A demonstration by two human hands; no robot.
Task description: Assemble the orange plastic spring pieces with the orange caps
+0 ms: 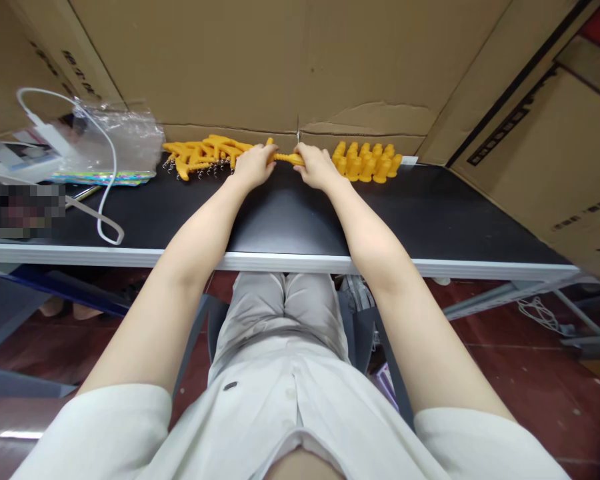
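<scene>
My left hand (253, 165) is closed on a yellow corkscrew handle (270, 141), whose tip sticks up above the fingers. Between my hands runs a ribbed yellow shaft (285, 158). My right hand (318, 165) pinches the other end of this yellow piece; the fingers cover most of that end. Left of my left hand lies a pile of yellow corkscrews (196, 152) with bare metal spirals. To the right of my right hand, several yellow flared plastic sleeves (366, 163) stand upright in rows.
A black table (290, 220) with a pale metal front edge is before me. Cardboard panels (280, 60) wall its back and right side. At the left lie a clear plastic bag (130, 140), a white cable (114, 153) and a pixelated dark object (20, 210).
</scene>
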